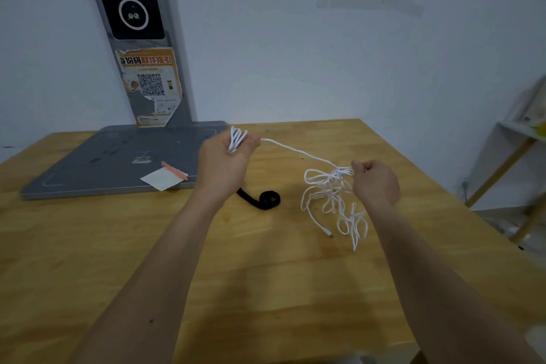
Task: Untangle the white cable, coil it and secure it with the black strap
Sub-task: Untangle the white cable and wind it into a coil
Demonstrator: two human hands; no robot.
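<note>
Coiling begun, tangle remains.
My left hand (224, 156) grips cable (298, 154) loops; right hand (373, 180) pinches the knot; strap (263, 199) beside it lies unused.

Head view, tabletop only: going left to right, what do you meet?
Grey base plate → white paper slip → left hand holding coiled loops → black strap → tangled white cable → right hand pinching the tangle.
</note>
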